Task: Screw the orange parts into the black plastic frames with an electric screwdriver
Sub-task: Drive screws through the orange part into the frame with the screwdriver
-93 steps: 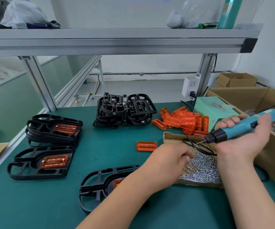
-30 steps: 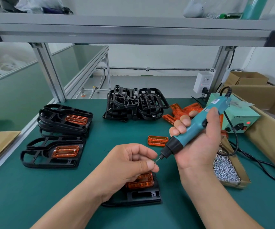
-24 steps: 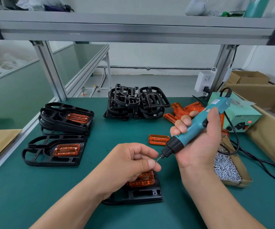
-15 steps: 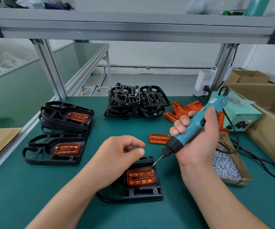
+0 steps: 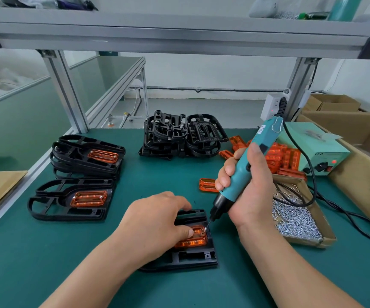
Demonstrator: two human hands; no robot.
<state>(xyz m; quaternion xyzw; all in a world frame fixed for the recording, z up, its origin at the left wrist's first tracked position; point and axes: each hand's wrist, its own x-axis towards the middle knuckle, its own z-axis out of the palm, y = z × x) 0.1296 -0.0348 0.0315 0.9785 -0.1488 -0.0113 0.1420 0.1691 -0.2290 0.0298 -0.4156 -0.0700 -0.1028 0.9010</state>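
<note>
The work is partly done. The right hand (image 5: 252, 192) is wrapped tight around the blue electric screwdriver (image 5: 239, 176) and holds it tilted, with the thin tip down at the top right corner of an orange part (image 5: 192, 241). That orange part sits in a black frame (image 5: 192, 256) lying flat on the green surface (image 5: 46, 263), right in front of the person. The left hand (image 5: 157, 223) holds this frame steady: its fingers bend over the far edge and its thumb presses down on the orange part. I think this is the first screw for this frame, but the hand hides the other end of the orange part, so I cannot tell. On the left lies a finished frame (image 5: 68, 203) with its orange piece screwed in, and behind it is a stack of frames (image 5: 86, 156) with an orange piece showing in the top one. So a few are done. A lot is left, though. At the back sits a pile of bare frames (image 5: 179, 136), and near it a heap of loose orange pieces (image 5: 284, 156). One more orange piece (image 5: 207, 185) lies alone beside the screwdriver hand. A box of screws (image 5: 297, 221) waits on the right, just beside the right arm.
</note>
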